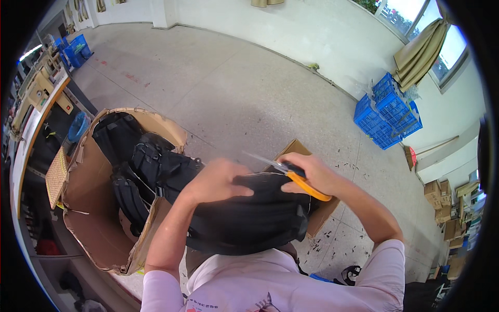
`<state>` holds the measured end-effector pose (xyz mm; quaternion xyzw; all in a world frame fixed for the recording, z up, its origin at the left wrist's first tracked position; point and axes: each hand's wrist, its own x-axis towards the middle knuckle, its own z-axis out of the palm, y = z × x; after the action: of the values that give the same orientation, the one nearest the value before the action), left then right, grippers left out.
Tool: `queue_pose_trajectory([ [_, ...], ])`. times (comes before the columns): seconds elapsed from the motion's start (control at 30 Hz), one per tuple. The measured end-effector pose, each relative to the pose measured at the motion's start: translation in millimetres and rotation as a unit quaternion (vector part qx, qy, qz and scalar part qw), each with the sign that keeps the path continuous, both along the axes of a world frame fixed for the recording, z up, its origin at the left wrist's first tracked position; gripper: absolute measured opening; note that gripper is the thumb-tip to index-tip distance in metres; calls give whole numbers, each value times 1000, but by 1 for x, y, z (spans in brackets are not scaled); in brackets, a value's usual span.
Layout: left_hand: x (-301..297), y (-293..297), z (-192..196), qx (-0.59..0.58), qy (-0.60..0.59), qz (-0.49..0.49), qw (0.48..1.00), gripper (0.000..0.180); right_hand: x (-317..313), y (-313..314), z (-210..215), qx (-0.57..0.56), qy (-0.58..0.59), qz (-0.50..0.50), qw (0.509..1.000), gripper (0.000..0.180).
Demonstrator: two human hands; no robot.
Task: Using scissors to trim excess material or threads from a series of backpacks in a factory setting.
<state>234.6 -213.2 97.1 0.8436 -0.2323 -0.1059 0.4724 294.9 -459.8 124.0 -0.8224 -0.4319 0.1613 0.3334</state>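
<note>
My right hand (312, 176) grips a pair of scissors (307, 187) with orange and black handles; the blades point up and left over the black fabric. A black bag (244, 223), seemingly a backpack, lies across my lap. Over its left part is my left hand (220, 180), slightly blurred, with thumb and fingers apart and nothing visible between them. Whether it touches the fabric I cannot tell. Black straps and buckles (156, 161) stretch from beside my left hand into a large cardboard box (86, 192).
Behind the bag on the right stands a smaller cardboard box (295, 147). Dark scraps (332, 244) litter the floor by it. A workbench with sewing machines (44, 91) runs along the left. Blue crates (387, 112) are stacked by the wall, and cartons (442, 200) at far right.
</note>
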Motion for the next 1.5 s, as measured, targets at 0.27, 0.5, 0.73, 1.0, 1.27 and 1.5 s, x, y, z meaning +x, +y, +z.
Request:
queue_pose_trajectory([
  [0.27, -26, 85, 9, 120, -83, 117, 982, 33, -14, -4, -3, 33, 227, -60, 971, 40],
  [0.5, -40, 112, -45, -216, 90, 274, 933, 24, -18, -7, -5, -36, 149, -41, 987, 48],
  [0.73, -44, 103, -56, -273, 45, 313, 909, 26, -20, -17, 29, -218, -25, -35, 975, 71],
  [1.0, -51, 99, -50, -290, 18, 302, 908, 29, -4, -15, 31, -287, -153, 39, 945, 76],
  [1.27, -52, 103, -55, -290, 11, 303, 908, 29, 5, -10, 25, -267, -143, 91, 949, 61],
  [1.5, -52, 105, -57, -295, 16, 292, 910, 28, 3, -14, 17, -206, -113, 63, 970, 52],
])
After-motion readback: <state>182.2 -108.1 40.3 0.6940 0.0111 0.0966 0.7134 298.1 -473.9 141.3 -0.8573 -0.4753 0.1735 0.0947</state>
